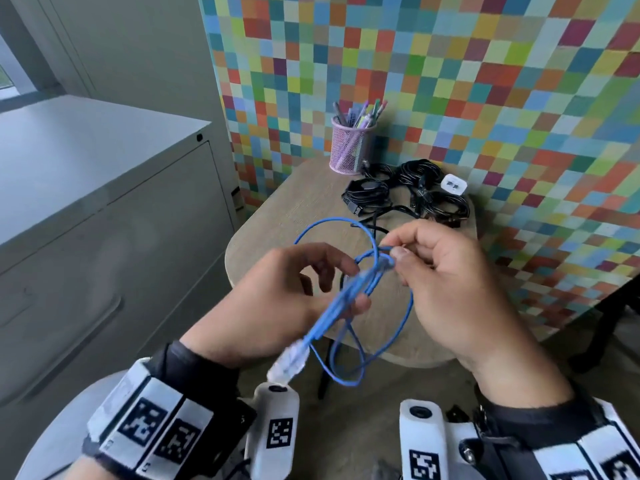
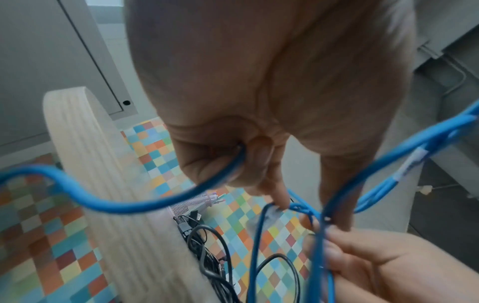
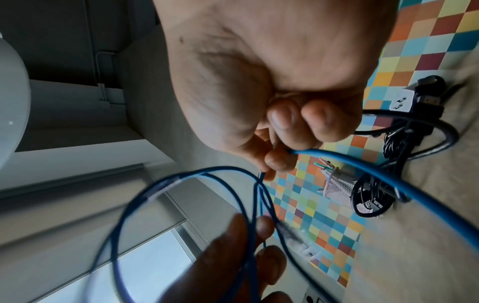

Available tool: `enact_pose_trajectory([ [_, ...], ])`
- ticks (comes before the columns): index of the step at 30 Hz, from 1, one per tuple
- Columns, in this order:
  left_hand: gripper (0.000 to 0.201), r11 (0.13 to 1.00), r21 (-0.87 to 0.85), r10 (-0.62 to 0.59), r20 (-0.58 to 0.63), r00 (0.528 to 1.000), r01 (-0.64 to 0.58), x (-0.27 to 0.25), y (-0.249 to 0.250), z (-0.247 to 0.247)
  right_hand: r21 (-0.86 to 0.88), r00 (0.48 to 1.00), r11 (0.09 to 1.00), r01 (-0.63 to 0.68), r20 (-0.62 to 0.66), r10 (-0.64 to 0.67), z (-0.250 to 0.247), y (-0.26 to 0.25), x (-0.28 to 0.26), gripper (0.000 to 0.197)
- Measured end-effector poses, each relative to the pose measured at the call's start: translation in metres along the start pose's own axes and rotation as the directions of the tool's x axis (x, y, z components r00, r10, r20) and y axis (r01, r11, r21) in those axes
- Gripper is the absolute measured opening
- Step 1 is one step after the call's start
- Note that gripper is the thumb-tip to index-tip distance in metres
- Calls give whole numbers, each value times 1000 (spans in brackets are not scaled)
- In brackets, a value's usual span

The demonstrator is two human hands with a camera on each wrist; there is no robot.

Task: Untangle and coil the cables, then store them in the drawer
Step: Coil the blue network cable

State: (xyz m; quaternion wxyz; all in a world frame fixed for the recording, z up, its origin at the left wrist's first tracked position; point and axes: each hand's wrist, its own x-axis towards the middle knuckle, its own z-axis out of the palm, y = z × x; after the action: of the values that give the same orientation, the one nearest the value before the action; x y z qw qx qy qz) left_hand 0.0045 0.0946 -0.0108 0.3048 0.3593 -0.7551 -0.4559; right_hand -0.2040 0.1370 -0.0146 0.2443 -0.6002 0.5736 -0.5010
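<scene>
blue cable (image 1: 349,299) light, limp, springy; held above surface (image 1: 277,216) at 6 o'clock edge. left hand (image 1: 277,299) grips bundled strands, right hand (image 1: 450,271) pinches knot. better hold: near clear plug (image 1: 289,362).

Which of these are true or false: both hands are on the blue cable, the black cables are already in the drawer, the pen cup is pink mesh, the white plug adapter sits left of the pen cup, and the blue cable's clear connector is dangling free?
1. Both hands hold the blue cable. True: the left hand and right hand both grip it.
2. The black cables are in the drawer. False: they lie on the small table.
3. The pen cup is pink mesh. True.
4. The white plug adapter sits left of the cup. False: it is to its right.
5. The clear connector hangs free. True.
</scene>
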Motion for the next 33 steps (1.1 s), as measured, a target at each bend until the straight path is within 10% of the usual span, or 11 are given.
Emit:
enact_pose_trajectory([
  [8,29,986,-155,-23,193,981,54,0,-2,0,235,990,962,-141,44,135,-2,-2,1,29],
  [16,17,903,-419,-61,-354,933,-100,9,-8,-11,244,975,965,-94,-172,138,-36,6,10,23],
  [33,22,940,-306,-17,-490,872,-154,10,-5,-17,175,973,979,106,-220,-66,-29,2,7,22],
])
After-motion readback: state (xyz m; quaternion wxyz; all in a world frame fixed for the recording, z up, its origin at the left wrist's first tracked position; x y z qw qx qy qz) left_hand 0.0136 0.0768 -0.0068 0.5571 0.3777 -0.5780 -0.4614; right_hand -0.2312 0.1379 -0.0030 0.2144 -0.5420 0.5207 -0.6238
